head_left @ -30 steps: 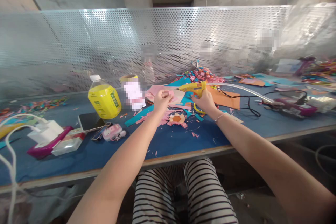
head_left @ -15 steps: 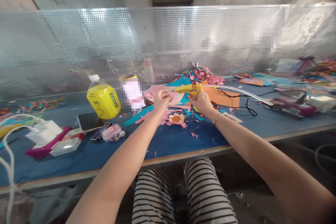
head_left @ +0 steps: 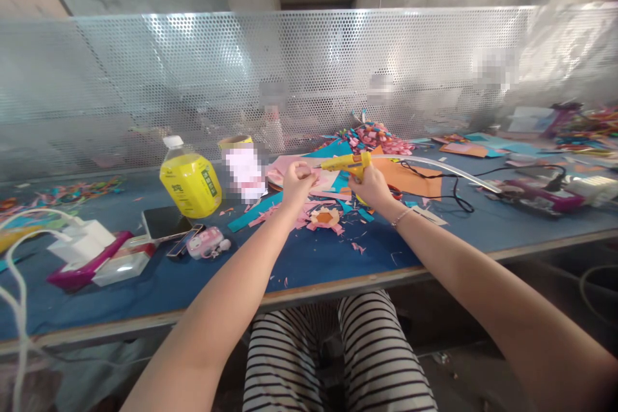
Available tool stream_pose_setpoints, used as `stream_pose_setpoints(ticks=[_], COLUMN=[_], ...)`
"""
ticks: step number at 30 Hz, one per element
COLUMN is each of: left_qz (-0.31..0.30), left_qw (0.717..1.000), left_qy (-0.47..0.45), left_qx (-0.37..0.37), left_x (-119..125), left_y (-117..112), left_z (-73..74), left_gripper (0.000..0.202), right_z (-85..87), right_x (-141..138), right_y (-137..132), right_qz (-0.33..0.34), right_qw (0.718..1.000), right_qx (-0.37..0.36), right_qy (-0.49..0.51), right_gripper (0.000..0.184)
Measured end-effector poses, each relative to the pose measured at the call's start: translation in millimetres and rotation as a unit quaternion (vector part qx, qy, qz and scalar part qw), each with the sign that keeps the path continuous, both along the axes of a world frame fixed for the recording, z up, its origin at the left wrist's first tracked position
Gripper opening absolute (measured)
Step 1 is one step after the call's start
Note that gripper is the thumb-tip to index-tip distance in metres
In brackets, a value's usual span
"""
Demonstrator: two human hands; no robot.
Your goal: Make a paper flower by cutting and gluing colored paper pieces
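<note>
My right hand (head_left: 371, 188) is wrapped round a yellow hot glue gun (head_left: 345, 163), its nozzle pointing left. A long clear glue stick (head_left: 434, 166) trails out of the gun's back end. Close to the nozzle, my left hand (head_left: 298, 183) is closed in a pinch; what lies between its fingertips is too small to make out, perhaps pale pink. Below the hands, a pink and orange paper piece shaped like a flower (head_left: 324, 217) rests on the blue table among pink scraps. Pink paper (head_left: 280, 166) and orange paper (head_left: 410, 179) lie behind my hands.
At left stand a yellow-labelled bottle (head_left: 190, 180), a phone (head_left: 167, 224), a pink case (head_left: 208, 243) and a purple power strip (head_left: 89, 265) with white chargers. Behind is a heap of paper strips (head_left: 376, 138) before a perforated metal screen (head_left: 193, 77). A black cord (head_left: 454, 196) runs right.
Almost nothing differs. Both hands and the glue gun keep the same place, nozzle still by my left fingertips; the view has tilted very slightly.
</note>
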State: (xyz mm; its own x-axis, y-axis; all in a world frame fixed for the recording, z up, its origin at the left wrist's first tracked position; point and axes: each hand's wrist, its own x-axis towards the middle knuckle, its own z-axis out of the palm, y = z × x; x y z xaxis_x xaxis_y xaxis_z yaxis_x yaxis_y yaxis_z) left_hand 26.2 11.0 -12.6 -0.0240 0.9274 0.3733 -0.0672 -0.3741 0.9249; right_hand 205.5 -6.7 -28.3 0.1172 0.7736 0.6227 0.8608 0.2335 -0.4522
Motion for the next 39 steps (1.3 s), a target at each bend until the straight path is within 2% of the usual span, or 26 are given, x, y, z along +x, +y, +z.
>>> stream_pose_setpoints(ticks=[12, 27, 35, 39], left_qz=[0.008, 0.008, 0.017, 0.031], left_qw=[1.0, 1.0, 1.0, 0.999], left_qy=[-0.007, -0.022, -0.01, -0.012], left_qx=[-0.002, 0.004, 0.012, 0.01], left_x=[0.2, -0.9, -2.7, -2.5], left_y=[0.0, 0.1, 4.5, 6.2], left_z=[0.6, 1.4, -1.7, -2.5], left_gripper=[0.035, 0.034, 0.033, 0.034], right_z=[0.4, 1.9, 2.7, 2.5], right_x=[1.0, 5.3, 6.1, 14.2], right_y=[-0.3, 2.6, 1.6, 8.5], right_qz=[0.016, -0.004, 0.0, -0.002], right_qw=[1.0, 1.0, 0.999, 0.999], right_qx=[0.0, -0.021, -0.038, -0.034], right_qy=[0.003, -0.009, -0.016, 0.01], right_gripper=[0.019, 0.017, 0.026, 0.038])
